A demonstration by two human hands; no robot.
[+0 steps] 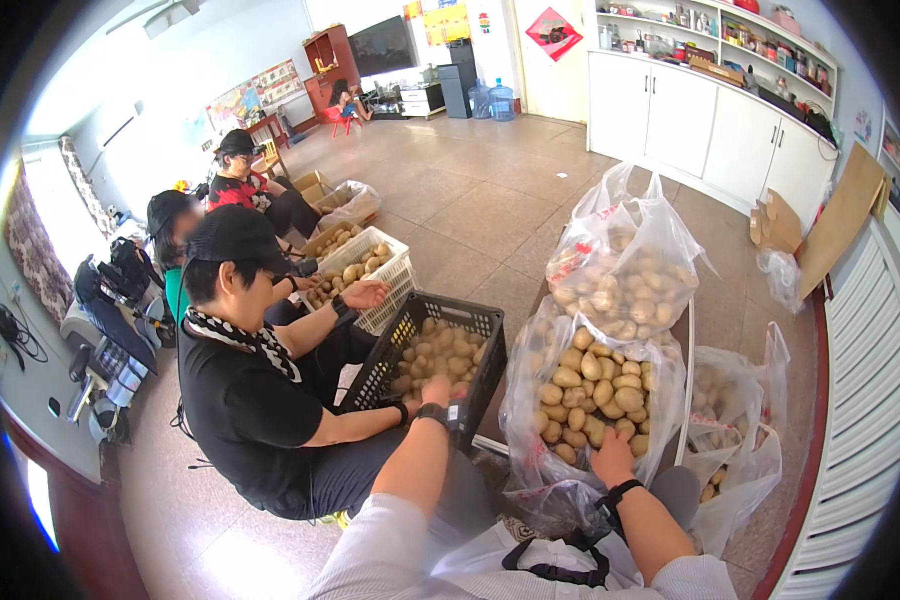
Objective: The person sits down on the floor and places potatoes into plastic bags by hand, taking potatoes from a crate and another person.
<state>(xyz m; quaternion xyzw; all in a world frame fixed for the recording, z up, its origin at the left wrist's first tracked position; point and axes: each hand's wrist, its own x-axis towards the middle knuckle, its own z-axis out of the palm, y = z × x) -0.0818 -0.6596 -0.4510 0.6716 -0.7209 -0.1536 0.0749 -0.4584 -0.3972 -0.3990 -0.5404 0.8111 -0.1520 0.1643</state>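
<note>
My left hand (438,391) reaches over the near edge of a black plastic crate (492,322), at the potatoes (440,350) inside. Motion smears its fingers, so I cannot tell whether it holds one. On the right, my right hand (613,458) is at the near side of an opened clear plastic bag (526,440) full of potatoes (592,385). Its fingers are apart and touch the potatoes at the bag's near side. A person in black beside me also has a hand at the black crate, close to my left hand.
Behind the opened bag stands another filled potato bag (625,270). More plastic bags (735,440) with potatoes are on the floor at right. A white crate (395,262) of potatoes lies beyond the black one. Co-workers sit along the left; white cabinets (680,110) line the back.
</note>
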